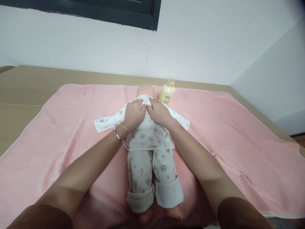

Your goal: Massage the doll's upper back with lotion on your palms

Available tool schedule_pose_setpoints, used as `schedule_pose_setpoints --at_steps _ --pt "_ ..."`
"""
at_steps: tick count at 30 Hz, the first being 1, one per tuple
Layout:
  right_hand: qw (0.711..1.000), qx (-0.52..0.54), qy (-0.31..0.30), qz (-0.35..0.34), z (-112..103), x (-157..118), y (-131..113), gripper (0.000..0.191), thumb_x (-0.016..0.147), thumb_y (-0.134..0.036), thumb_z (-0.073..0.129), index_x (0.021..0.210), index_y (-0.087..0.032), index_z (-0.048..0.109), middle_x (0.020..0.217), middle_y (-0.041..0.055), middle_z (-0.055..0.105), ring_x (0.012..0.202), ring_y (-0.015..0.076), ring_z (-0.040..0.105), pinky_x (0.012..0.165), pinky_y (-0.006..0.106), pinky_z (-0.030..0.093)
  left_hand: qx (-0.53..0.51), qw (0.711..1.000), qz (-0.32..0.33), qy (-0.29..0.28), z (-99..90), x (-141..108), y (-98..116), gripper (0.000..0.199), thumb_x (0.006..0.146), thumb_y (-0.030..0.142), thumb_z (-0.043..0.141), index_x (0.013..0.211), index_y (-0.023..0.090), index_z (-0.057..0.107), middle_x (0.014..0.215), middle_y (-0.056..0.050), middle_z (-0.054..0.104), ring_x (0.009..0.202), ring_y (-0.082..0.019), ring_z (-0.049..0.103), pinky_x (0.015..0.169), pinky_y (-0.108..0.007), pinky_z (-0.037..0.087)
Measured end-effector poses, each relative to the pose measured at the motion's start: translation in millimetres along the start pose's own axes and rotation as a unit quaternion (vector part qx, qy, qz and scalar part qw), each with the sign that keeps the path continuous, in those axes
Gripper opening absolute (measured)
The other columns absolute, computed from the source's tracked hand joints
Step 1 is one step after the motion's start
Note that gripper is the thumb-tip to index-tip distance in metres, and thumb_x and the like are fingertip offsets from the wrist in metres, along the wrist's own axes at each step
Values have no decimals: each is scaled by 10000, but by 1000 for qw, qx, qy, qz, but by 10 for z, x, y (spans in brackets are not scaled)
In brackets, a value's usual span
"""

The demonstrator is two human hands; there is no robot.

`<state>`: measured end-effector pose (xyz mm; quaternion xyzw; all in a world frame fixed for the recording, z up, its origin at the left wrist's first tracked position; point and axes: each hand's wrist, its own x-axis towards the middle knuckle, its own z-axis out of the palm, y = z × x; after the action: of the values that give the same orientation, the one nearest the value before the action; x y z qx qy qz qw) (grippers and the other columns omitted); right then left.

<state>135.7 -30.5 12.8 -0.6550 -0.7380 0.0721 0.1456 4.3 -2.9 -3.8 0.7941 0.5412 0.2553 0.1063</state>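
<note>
A doll (150,138) in a white printed top and trousers lies on a pink cloth (83,127), its head at the far end and its feet toward me. The trouser cuffs are rolled up, and the sleeves spread to both sides. My left hand (134,112) lies on the left of the doll's upper body, with a silver bangle at the wrist. On the right of the upper body rests my right hand (159,111). Both hands are flat with the thumbs close together, and neither grasps anything. The doll's face is not visible.
A pale yellow bottle (167,93) stands just right of the doll's head. The pink cloth covers much of a wooden table (21,82). Behind it rises a white wall (107,47) with a dark frame (119,16) at the top.
</note>
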Motion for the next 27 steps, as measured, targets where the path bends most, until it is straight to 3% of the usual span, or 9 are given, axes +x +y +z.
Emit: schedule_pose_setpoints --at_steps 10,15,20,23,27 --pt "1000 15 -10 -17 0 62 129 578 1057 -324 336 1514 20 418 1604 260 410 1512 334 387 1245 422 311 138 989 39 -37 -104 -142 169 446 996 211 279 1201 50 640 1178 -219 689 1146 -337 637 997 -453 484" --pt "999 -20 -7 -35 -23 39 130 534 1070 -290 306 1477 29 440 1571 253 457 1490 328 411 1234 402 312 172 979 101 -47 -153 -211 230 363 949 124 337 1010 100 694 1101 -199 709 1117 -324 644 977 -432 490" --pt "991 -133 17 -8 -64 -185 -144 471 1076 -311 271 1273 -23 589 1204 238 694 1158 359 646 1029 441 467 55 996 -20 -60 -186 -22 35 355 987 297 361 950 186 697 1031 -127 761 935 -265 690 784 -368 511" --pt "986 -168 26 -2 -66 -263 -254 451 1065 -301 291 1238 -17 594 1191 265 683 1151 376 636 1013 453 462 31 996 -47 -65 -176 61 -55 423 1001 359 327 921 190 706 1026 -127 773 922 -277 697 787 -381 509" --pt "995 -98 7 -11 -68 -155 -111 450 1074 -341 300 1291 -62 579 1283 231 664 1231 345 603 1019 417 463 61 997 -15 -54 -133 23 -28 448 1014 312 288 978 148 704 1069 -159 759 986 -290 697 864 -401 517"
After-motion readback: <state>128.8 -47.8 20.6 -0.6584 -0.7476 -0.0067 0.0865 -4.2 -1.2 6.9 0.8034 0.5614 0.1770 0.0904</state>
